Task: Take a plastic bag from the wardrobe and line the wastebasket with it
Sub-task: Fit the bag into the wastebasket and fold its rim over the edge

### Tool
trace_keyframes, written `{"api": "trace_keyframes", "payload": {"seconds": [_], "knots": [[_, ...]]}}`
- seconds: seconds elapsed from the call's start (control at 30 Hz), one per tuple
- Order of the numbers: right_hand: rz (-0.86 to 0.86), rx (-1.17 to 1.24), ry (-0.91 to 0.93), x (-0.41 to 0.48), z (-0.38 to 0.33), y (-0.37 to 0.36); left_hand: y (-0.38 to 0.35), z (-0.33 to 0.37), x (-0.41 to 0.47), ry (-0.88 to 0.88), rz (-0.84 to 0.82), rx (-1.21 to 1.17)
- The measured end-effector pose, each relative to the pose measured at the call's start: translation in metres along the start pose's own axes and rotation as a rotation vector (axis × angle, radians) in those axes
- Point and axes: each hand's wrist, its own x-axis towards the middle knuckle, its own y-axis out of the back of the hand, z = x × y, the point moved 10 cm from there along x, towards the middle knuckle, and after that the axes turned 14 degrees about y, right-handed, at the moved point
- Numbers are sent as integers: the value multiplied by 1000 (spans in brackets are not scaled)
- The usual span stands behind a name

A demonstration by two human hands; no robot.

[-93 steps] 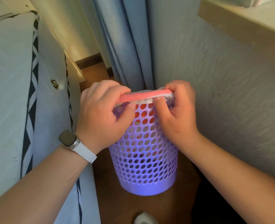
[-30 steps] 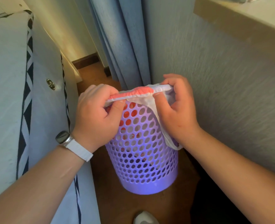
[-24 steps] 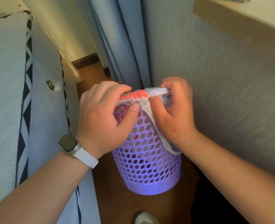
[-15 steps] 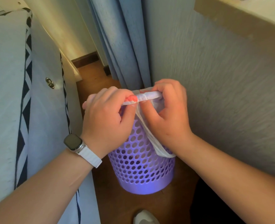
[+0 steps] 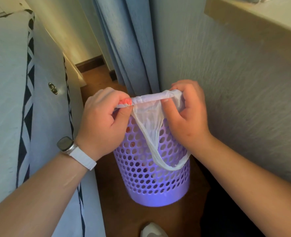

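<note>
Left hand (image 5: 105, 122) and right hand (image 5: 186, 117) pinch the plastic bag (image 5: 149, 118) taut, crosswise, directly over the wastebasket (image 5: 151, 182).

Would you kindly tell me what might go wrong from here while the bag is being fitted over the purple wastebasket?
The thin plastic bag is stretched taut between the left hand and right hand, so it may tear. The pink rim shows bare by the left hand, so the bag's edge might slip off once released. The loop handle hangs outside the purple wastebasket and could snag or drag the lining askew.
</note>
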Motion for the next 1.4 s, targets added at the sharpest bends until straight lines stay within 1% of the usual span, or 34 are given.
{"api": "trace_keyframes", "payload": {"seconds": [0.1, 0.17, 0.3, 0.4, 0.63, 0.87, 0.93, 1.03, 1.1, 1.23, 1.33, 1.4], "knots": [[1, -58, 3, -1, -1, 1, 0, 3, -3, -33, 14, 101], [0, -75, 4, -2, -2, 1, 2, 9, -5, -42, 19, 99], [-25, -55, -27, -5, -7, -7, -10, 25, -9, -38, 5, 174], [-50, -37, -50, -10, -10, -15, -14, 27, -9, -4, 22, 226], [-97, 27, 8, -8, -14, -22, -13, 2, 0, 60, 2, 188], [-124, 59, -39, -8, 5, -22, -8, -5, 4, 53, 1, 114], [-110, 56, -34, -7, 5, -20, -6, -3, 4, 54, 8, 81], [-45, 34, -9, -4, 0, -12, -5, 2, 3, 40, 5, 53], [-20, 8, -11, -4, -4, -8, -3, 5, 1, 23, 12, 82], [-10, -52, -29, -3, -9, -5, -3, 19, -7, 10, 59, 218], [-5, -83, -22, -3, -16, -5, -9, 27, -13, 58, 87, 227], [-11, -94, -25, -5, -20, -8, -8, 25, -13, 60, 114, 200]]}}
